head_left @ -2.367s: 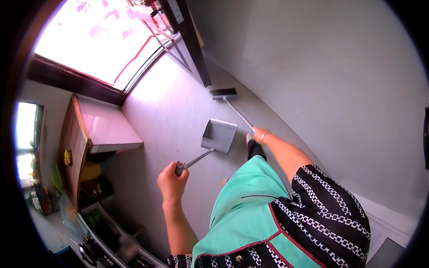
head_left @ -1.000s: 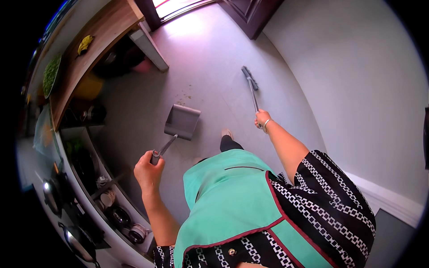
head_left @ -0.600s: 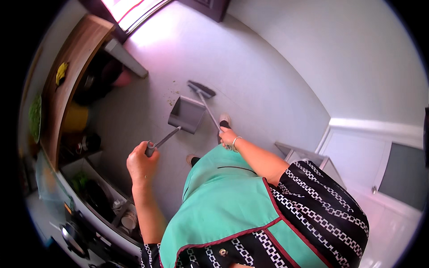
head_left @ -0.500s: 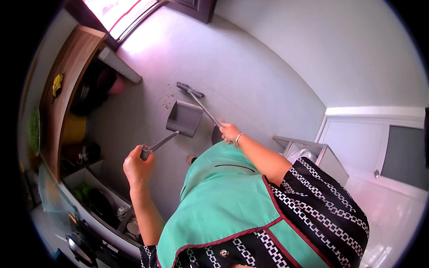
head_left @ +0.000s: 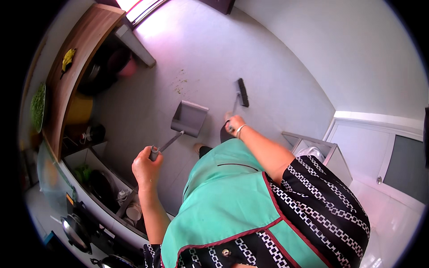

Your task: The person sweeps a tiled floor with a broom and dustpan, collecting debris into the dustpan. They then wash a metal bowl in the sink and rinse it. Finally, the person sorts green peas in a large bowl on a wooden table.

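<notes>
My left hand (head_left: 146, 166) is closed round the handle end of a grey long-handled dustpan (head_left: 189, 120). The pan's open mouth faces away from me on the floor. In my right hand (head_left: 235, 126) is the grey handle of a broom (head_left: 242, 93); its dark bristle head is right of the dustpan, apart from it, with the handle slightly blurred. Small greenish crumbs of debris (head_left: 179, 85) lie scattered on the floor just beyond the dustpan. I cannot make out anything inside the pan.
A wooden counter (head_left: 85, 53) runs along the left, with a yellow-and-black item (head_left: 68, 60) and a plate of greens (head_left: 39, 107) on it. Under it stands a pink bucket (head_left: 128, 68). A low cabinet (head_left: 308, 145) is at my right, near a white door (head_left: 357, 138).
The broom head has swung right, from just beyond the dustpan to well beside it. My whole view has shifted a little; the left hand keeps its hold on the dustpan.
</notes>
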Available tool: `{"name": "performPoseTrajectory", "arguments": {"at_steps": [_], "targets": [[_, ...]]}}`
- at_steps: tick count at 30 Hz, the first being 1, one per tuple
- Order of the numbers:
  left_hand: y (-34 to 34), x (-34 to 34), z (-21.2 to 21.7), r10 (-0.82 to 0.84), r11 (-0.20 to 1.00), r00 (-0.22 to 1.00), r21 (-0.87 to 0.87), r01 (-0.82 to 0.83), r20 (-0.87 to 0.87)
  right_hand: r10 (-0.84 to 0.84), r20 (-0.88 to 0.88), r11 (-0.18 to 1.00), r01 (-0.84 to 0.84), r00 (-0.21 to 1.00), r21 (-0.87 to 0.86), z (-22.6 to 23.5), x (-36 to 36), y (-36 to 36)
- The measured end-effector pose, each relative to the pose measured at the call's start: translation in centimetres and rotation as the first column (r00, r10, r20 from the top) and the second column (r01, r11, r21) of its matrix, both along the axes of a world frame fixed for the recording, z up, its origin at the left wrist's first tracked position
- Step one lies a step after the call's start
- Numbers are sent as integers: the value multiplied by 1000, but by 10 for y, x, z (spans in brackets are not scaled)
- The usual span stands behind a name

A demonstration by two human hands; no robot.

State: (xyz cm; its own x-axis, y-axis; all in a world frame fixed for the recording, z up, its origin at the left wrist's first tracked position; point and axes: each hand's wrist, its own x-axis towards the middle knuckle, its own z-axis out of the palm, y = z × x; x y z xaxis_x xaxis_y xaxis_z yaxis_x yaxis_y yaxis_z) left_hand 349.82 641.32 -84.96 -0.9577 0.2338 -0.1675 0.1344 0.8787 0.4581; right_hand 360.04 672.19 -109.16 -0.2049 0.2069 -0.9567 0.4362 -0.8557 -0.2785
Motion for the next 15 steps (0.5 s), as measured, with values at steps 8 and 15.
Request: {"name": "performPoseTrajectory", "arguments": {"at_steps": [8,15], "targets": [[-44,19,-9,59,995,997,-80,-63,-53,247,-94,962,-256,964,-92,58,-59,-142],[-46,16,-17,59,994,996,-86,-65,-72,262,-231,951,-291,937,-102,92,-95,-155]]}}
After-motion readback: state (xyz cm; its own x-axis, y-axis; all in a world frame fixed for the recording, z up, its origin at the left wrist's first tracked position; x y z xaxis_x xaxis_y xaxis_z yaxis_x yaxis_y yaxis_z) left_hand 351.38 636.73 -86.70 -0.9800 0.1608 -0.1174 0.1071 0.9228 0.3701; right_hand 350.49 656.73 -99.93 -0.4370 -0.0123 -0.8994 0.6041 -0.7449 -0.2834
